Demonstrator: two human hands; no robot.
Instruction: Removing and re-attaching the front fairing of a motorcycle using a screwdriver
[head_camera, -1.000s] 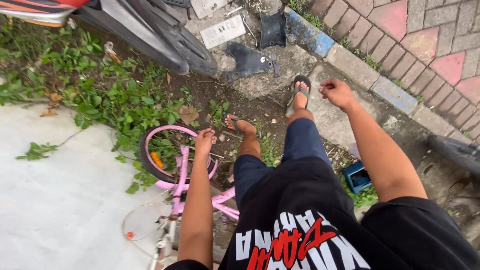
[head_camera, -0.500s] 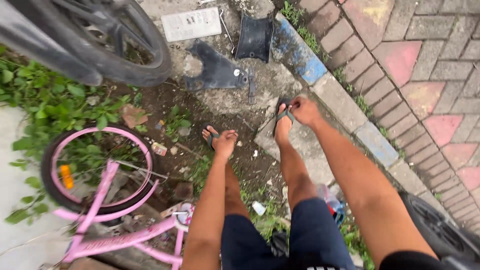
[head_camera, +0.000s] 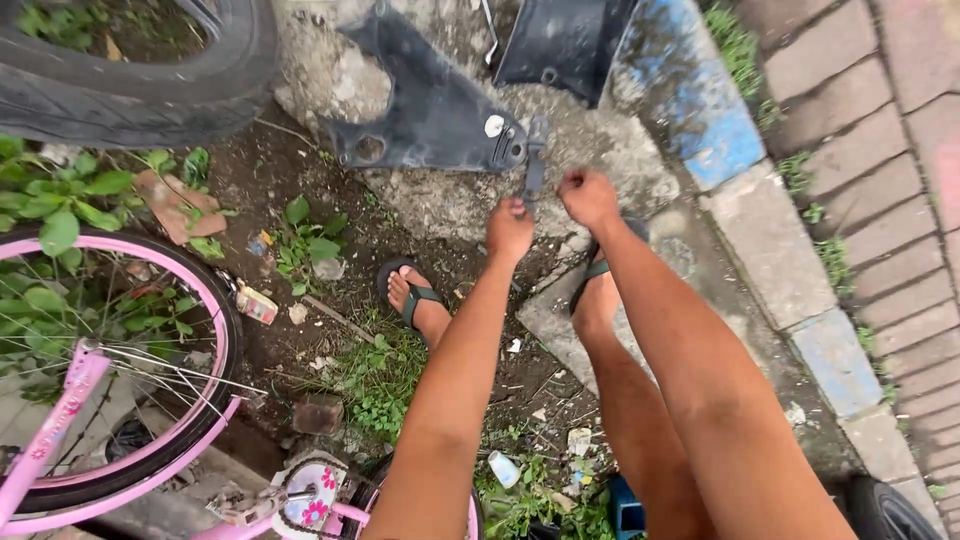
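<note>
I am bent forward with both arms stretched down toward a black plastic panel (head_camera: 430, 115) lying on a rough concrete slab (head_camera: 600, 150). A narrow black tab (head_camera: 535, 165) sticks out of the panel's right end. My left hand (head_camera: 510, 230) has its fingertips pinched together at the tab's lower end. Just right of the tab, my right hand (head_camera: 588, 197) is curled into a fist; whether it grips anything is unclear. My sandalled left foot (head_camera: 415, 297) stands on dirt, and my right foot (head_camera: 598, 290) is on the slab.
A second black panel (head_camera: 565, 40) lies beyond the first. A large black tyre (head_camera: 130, 90) fills the top left. A pink child's bicycle (head_camera: 215, 330) lies at the left among weeds. A blue-painted kerb (head_camera: 700, 110) and brick paving (head_camera: 880, 150) run along the right.
I have leaned further forward and down. Both hands moved from above my feet up to the black panel's tab and closed there.
</note>
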